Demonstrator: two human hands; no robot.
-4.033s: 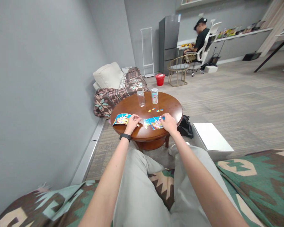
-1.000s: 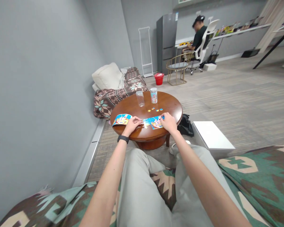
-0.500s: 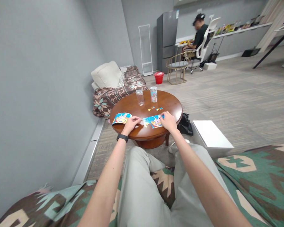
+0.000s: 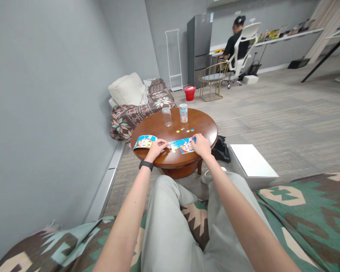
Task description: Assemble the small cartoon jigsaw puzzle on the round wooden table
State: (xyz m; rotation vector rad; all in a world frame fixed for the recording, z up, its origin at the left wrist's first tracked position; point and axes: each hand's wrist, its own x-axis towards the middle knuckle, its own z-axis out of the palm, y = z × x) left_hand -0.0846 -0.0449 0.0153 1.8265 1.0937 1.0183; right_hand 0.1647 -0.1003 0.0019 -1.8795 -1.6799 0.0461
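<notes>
A partly assembled jigsaw puzzle (image 4: 184,146) in blue, pink and yellow lies flat near the front of the round wooden table (image 4: 147,124). At its left edge my left hand (image 4: 158,148) is closed in a pinch, with a small pale puzzle piece (image 4: 169,144) at the fingertips. My right hand (image 4: 201,145) rests on the puzzle's right end, fingers closed against its upper corner and covering part of it. Several loose pieces (image 4: 187,131) lie behind the puzzle. To the left sits a curled picture sheet (image 4: 145,141) with a similar colourful print.
A clear jar (image 4: 167,117) and a printed jar (image 4: 183,113) stand toward the table's back. Right of the table are a black bag (image 4: 222,149) and a white box (image 4: 251,160). Farther off, a person (image 4: 232,43) sits in a white office chair beyond a red bucket (image 4: 189,93).
Both hands stay at about the same places on the puzzle. The view has shifted very slightly. In the background, the seated person and chair have turned.
</notes>
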